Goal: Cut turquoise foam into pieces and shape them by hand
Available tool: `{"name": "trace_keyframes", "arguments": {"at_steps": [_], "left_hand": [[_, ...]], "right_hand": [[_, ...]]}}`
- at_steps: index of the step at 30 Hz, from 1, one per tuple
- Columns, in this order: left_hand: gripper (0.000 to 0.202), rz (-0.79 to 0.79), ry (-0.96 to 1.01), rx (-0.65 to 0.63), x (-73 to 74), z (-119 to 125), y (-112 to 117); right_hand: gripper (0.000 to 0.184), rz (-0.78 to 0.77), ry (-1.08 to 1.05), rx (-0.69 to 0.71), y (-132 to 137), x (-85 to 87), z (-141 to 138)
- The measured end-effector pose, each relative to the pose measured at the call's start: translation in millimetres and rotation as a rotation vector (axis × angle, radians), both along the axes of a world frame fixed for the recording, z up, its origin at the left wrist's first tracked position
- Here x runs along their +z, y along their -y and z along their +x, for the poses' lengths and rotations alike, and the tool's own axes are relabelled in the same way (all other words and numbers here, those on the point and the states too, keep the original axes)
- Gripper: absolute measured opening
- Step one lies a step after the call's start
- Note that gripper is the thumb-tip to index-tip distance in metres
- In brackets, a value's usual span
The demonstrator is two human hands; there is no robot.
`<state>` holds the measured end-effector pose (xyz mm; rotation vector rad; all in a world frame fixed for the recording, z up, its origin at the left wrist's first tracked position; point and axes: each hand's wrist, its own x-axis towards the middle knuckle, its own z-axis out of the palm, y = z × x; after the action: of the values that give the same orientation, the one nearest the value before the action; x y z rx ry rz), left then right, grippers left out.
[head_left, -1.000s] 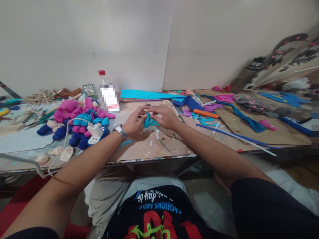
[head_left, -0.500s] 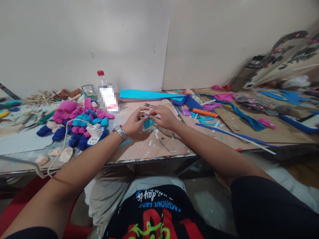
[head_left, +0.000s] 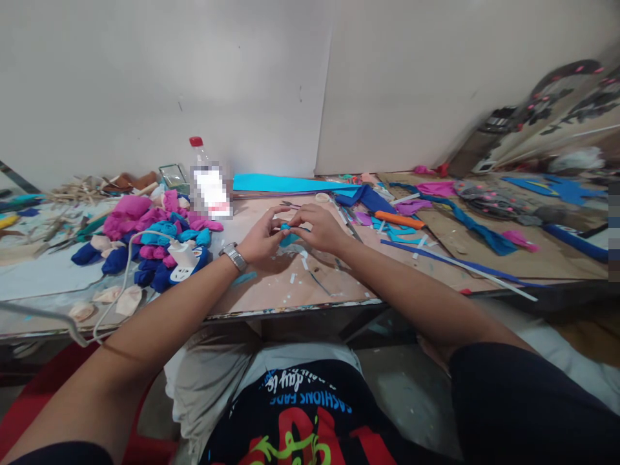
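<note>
A small piece of turquoise crepe paper or cloth (head_left: 290, 238) is pinched between my two hands, above the middle of the table. My left hand (head_left: 264, 237), with a metal watch on its wrist, grips the piece's left side with thumb and fingers closed. On the right side my right hand (head_left: 318, 227) holds it, fingertips nearly touching those of the left. Part of the piece is hidden by the fingers. Just behind the hands lies a thin pointed tool (head_left: 287, 204), partly covered by them.
Left stand bunched pink and blue pieces (head_left: 133, 210), a power strip (head_left: 186, 265) with a white cord, and a red-capped bottle (head_left: 208, 184). A turquoise strip (head_left: 285, 183) lies along the wall. To the right are an orange cutter (head_left: 400, 219), scraps and a dark flask (head_left: 484, 142).
The turquoise piece has been gathered up between the fingers, so less of it hangs below them. Both hands stay in almost the same place.
</note>
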<state>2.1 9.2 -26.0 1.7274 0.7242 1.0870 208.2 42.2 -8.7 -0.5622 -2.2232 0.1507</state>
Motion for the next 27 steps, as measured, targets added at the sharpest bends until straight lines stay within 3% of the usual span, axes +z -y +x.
{"name": "trace_keyframes", "arguments": {"at_steps": [5,11,19,27], "left_hand": [[0.052,0.007,-0.034,0.052,-5.2,2,-3],[0.033,0.118,-0.151,0.251,-11.6,-1,-10],[0.030,0.173,-0.158,0.241,-5.7,-5,-11],[0.033,0.185,-0.163,0.275,-2.1,-5,-8]], "right_hand": [[0.023,0.000,0.040,0.004,-2,-2.3,2],[0.022,-0.028,0.016,-0.022,0,-0.1,2],[0.026,-0.079,0.040,-0.124,2,3.3,3],[0.015,-0.052,0.068,-0.104,3,4.2,2]]}}
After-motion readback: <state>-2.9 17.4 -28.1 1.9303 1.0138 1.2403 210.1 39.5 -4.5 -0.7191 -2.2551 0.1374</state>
